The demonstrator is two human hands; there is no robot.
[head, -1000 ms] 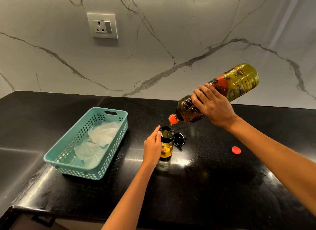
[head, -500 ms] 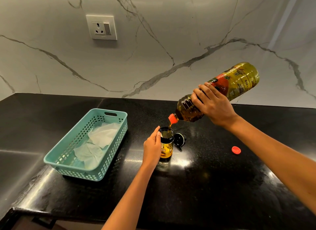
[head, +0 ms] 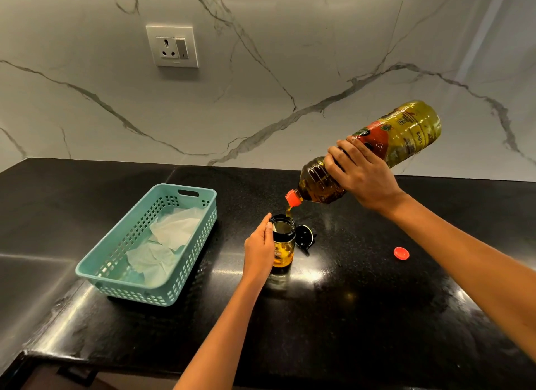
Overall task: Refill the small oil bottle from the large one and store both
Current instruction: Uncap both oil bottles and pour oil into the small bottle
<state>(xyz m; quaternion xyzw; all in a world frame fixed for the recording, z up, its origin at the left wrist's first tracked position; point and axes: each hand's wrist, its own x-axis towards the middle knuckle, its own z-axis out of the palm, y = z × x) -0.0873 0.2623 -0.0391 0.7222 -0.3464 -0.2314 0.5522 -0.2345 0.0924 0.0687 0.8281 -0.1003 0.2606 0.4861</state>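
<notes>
Pouring from its orange neck, the large oil bottle (head: 400,134) hangs tilted over the counter, base raised toward the marble wall (head: 290,70) and mouth angled down to the left. A thin amber stream of oil (head: 288,211) falls from the neck into the open mouth of the small oil bottle (head: 283,244), which stands upright on the black countertop (head: 362,317) near its middle. The small bottle has a dark collar at the top and golden oil showing through its lower half.

The right hand (head: 364,176) is wrapped around the large bottle's middle, fingers curled over the top of the label and thumb hidden underneath, carrying the bottle's whole weight in the air. The left hand (head: 258,250) is closed lightly around the left side of the small bottle, its thumb up by the rim, steadying it on the counter.

Just to the right of the small bottle, touching or nearly touching it, lies its black lid (head: 305,236). Farther right, well apart on the bare counter, an orange cap (head: 401,253) lies flat.

To the left of the small bottle sits a teal plastic basket (head: 185,273) with perforated walls and a handle slot in its far end; crumpled white paper (head: 171,238) lies in its bottom. On the wall above the basket is a white socket with a switch (head: 173,46).
</notes>
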